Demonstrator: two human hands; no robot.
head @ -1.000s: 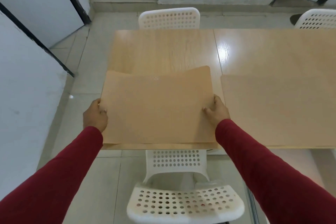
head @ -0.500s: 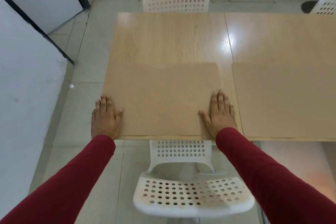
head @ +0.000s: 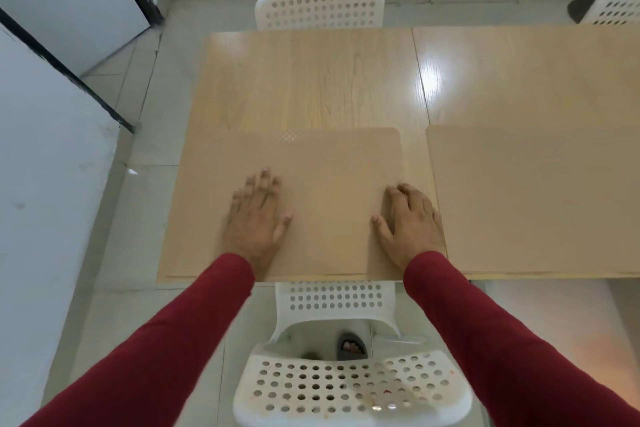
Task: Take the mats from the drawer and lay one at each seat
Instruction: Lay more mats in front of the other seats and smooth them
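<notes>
A tan mat [head: 329, 184] lies flat at the near left end of the light wood table [head: 311, 80], in front of the near white chair [head: 349, 388]. My left hand [head: 256, 218] rests palm down on the mat's left half, fingers spread. My right hand [head: 408, 222] presses on the mat's right edge, fingers slightly bent. A second tan mat [head: 533, 198] lies flat to the right, at the table's near edge.
A white perforated chair [head: 320, 5] stands at the table's far side, and another [head: 616, 5] shows at the far right. White walls with black trim run along the left. A sandalled foot [head: 351, 347] shows under the near chair.
The mat went from held by both edges above the table to lying flat. My hands opened onto it, and my left hand then slid inward from the left edge.
</notes>
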